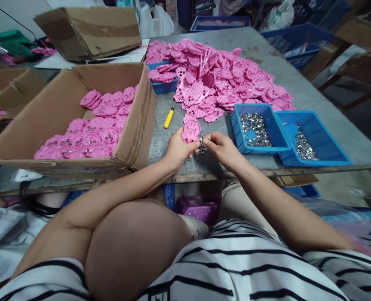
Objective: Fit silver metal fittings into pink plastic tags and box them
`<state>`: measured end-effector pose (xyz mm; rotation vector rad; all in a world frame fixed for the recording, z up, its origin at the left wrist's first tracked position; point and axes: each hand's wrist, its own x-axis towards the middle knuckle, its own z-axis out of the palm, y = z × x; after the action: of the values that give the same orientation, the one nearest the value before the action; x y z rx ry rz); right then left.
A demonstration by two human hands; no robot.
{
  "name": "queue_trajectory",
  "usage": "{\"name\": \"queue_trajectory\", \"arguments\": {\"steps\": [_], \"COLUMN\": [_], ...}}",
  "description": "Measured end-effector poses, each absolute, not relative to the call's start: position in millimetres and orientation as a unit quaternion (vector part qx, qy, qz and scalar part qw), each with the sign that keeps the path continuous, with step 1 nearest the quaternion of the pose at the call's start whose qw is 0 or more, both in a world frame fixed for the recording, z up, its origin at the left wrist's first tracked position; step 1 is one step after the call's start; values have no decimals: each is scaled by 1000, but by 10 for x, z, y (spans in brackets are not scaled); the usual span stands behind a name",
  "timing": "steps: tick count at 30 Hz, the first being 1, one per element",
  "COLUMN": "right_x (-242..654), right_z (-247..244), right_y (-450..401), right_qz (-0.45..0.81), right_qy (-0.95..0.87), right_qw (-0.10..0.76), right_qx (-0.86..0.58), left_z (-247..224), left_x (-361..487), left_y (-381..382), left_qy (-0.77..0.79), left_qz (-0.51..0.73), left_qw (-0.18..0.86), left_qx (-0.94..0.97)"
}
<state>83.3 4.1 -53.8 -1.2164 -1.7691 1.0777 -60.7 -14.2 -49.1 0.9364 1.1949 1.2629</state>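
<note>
My left hand (179, 149) grips a pink plastic piece (191, 131) above the table's front edge. Just to its right, the thumb and forefinger of my right hand (219, 147) are pinched together; whatever they hold is too small to make out. A little heap of small metal parts (202, 144) lies between and beneath the hands. Beyond them spreads a large pile of pink pieces (223, 79). A yellow-handled tool (169, 118) rests on the table to the left of the pile.
On the left stands a cardboard box (141, 121) with rows of pink pieces. Two blue trays of metal parts (256, 130) (306, 142) sit at the right. A smaller blue tray (165, 87) is behind the tool. Part of another person shows at the far left.
</note>
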Motion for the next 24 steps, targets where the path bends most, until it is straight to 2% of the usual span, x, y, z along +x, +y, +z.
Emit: {"name": "queue_trajectory", "arguments": {"steps": [3,7,14,18,24], "right_x": [790,757,822,884,939], "right_z": [-532,-514,-435,-416,-325], "right_y": [1,4,51,59,8], "right_qz": [489,502,519,510,462], "right_qy": [-612,-574,-539,-549,-601], "right_qw": [394,416,453,461,457], "right_qx": [-480,-495,-485,-476,-466], "left_z": [-495,-470,-362,-325,-242], "left_x": [-607,-602,-607,-644,-732], "left_y": [-139,-159,-179,-178,-263], "left_qy": [509,502,422,377,288], "left_qz": [545,546,540,539,520], "left_qw": [543,550,659,706,738], "left_qx": [387,384,311,265,319]}}
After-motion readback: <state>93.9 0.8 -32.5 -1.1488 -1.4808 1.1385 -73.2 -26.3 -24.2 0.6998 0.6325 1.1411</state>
